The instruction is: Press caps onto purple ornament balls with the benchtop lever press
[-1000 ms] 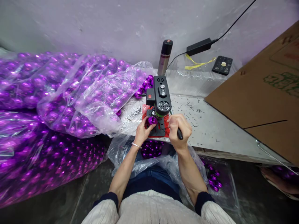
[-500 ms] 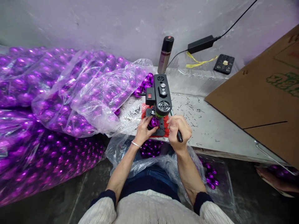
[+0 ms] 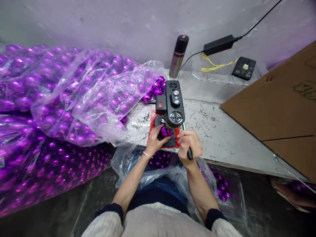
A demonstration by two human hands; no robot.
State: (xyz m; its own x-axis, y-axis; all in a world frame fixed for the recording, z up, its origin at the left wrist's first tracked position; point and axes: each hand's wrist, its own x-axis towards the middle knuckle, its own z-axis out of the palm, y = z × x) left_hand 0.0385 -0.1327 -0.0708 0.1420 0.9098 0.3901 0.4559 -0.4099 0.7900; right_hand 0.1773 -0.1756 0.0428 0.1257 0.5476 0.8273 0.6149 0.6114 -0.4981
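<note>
With thumb and fingers, my left hand (image 3: 156,141) grips a shiny purple ball (image 3: 166,131) under the head of a small black bench press (image 3: 174,103). The press has a red switch, round vents and a base plate on a red mat (image 3: 152,116). My right hand (image 3: 189,144) is closed round the black-ended lever (image 3: 190,153) at the press's right side. More purple balls (image 3: 160,159) lie in a clear plastic sheet over my lap. A few loose balls (image 3: 157,89) sit behind the press on the left.
Large clear bags of purple balls (image 3: 59,89) fill the left side. A spray can (image 3: 179,56), a power adapter (image 3: 218,45), a yellow strap (image 3: 217,67) and a black case (image 3: 244,68) are at the back. A cardboard box (image 3: 278,115) stands right. Dark scraps litter the white table (image 3: 237,148).
The view has shifted slightly, so the press appears a little further right. My left hand still holds the ball under the press head, and my right hand remains on the lever.
</note>
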